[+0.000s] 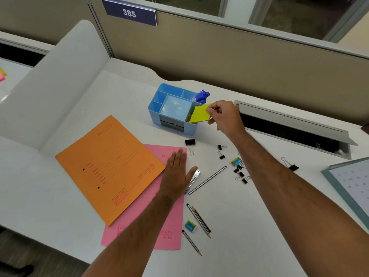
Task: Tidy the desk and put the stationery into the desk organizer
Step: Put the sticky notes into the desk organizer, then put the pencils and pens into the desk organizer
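A light blue desk organizer stands at the middle back of the white desk, with blue pens in its right rear slot. My right hand pinches a yellow-green sticky note pad, tilted, its lower edge in the organizer's right compartment. My left hand lies flat with straight fingers on a pink folder, beside an orange folder. A stapler sits just right of that hand.
Loose on the desk lie a ruler, three pencils, two erasers, and several black binder clips. An open cable tray is at the right back, a calendar board at the right edge.
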### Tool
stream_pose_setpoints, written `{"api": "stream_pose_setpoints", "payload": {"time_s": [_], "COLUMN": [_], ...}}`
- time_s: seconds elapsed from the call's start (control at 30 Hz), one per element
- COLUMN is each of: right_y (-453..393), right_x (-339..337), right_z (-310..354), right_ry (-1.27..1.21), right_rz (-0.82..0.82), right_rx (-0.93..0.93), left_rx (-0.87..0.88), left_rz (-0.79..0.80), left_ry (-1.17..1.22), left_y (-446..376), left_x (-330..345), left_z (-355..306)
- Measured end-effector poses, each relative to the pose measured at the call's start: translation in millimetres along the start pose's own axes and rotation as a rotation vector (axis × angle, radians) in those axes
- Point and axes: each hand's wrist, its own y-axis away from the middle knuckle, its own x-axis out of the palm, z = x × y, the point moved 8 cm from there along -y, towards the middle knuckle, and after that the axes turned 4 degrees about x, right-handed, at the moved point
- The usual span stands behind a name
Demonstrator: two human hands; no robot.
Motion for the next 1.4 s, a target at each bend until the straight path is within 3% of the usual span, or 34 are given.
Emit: {"api": "stream_pose_setpoints", "payload": {"time_s": [0.23,0.43,0.87,1.4], "right_y": [-9,2,85,189], "right_x": [24,21,-3,-17], "right_z": [1,-6,-104,-178], "right_ry": [0.077,0.066,0.003,0.162], "right_rz": [0.115,0.073,0.078,0.124], "right_rx": [0.003,0.005,0.174,0.276], "left_rx": [-0.005,-0.013,-0.034,-0.075], "left_rz": [0.012,0.029,0.096,0.166], "left_ry": [0.008,0.010,0.003,0.170], "left_y": [0,-2,-1,36], "left_x": [1,1,-7,-10], "left_z": [1,0,-7,-28]}}
